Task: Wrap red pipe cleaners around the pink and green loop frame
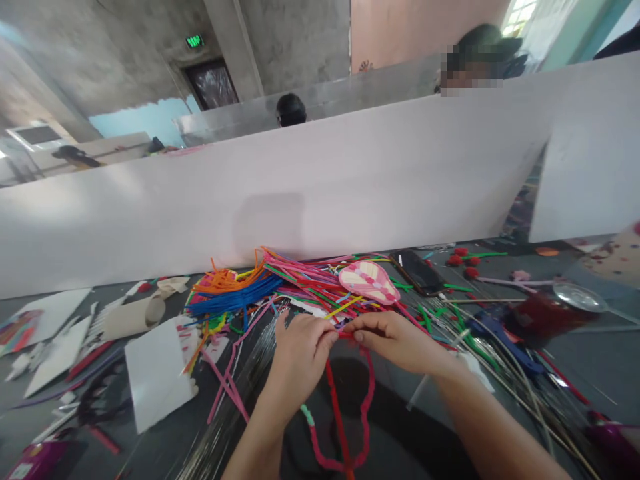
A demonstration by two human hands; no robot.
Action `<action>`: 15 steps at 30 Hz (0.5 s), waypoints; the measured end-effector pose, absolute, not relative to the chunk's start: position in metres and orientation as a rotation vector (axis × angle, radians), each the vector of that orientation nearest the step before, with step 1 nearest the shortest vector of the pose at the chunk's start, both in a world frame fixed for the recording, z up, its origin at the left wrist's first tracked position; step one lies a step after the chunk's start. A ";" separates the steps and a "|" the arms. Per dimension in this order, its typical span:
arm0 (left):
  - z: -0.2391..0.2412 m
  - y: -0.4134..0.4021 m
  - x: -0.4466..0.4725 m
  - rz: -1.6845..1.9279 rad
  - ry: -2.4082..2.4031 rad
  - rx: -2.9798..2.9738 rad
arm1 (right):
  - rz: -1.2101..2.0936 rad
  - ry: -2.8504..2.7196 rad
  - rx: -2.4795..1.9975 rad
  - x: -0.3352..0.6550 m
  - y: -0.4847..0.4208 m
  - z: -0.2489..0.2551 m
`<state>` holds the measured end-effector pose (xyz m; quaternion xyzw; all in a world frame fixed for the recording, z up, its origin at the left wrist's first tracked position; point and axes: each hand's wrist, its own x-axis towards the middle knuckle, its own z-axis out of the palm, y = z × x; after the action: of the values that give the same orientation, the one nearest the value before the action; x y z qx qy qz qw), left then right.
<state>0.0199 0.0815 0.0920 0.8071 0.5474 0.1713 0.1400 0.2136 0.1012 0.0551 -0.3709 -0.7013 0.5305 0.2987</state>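
Observation:
Over the near middle of the dark table, my left hand (300,350) and my right hand (397,341) are both closed in a pinch, fingertips a short gap apart. Between them runs a short red stretch of fuzzy pipe cleaner (345,335). A straight red pipe cleaner (337,403) hangs below it, beside a pinkish-red one (367,413) that curves into a loop with a mint-green end (307,415). My fingers hide how these pieces join. Just beyond lies a pile of loose pipe cleaners (310,277), mostly pink, with blue ones (240,297) and orange ones to the left.
A pink heart-shaped piece (369,281) and a phone (419,272) lie behind my right hand. A drink can (553,313) stands right, near thin wire stems. Left are a cardboard tube (133,317) and white card (155,373). A white partition (350,180) crosses behind, with people beyond.

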 end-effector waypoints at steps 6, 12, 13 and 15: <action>0.098 0.081 0.016 0.516 1.559 2.301 | 1.670 -1.711 -0.848 0.217 0.106 0.053; 0.095 0.083 0.014 0.530 1.511 2.305 | 1.732 -1.664 -0.795 0.217 0.106 0.052; 0.095 0.083 0.014 0.525 1.512 2.305 | 1.734 -1.669 -0.786 0.217 0.106 0.051; 0.094 0.084 0.014 0.522 1.518 2.304 | 1.736 -1.681 -0.771 0.217 0.106 0.049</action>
<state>0.0144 0.0837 0.0945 0.8091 0.5331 0.1833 0.1660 0.2169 0.1060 0.0493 -0.2902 -0.6326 0.6532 0.2982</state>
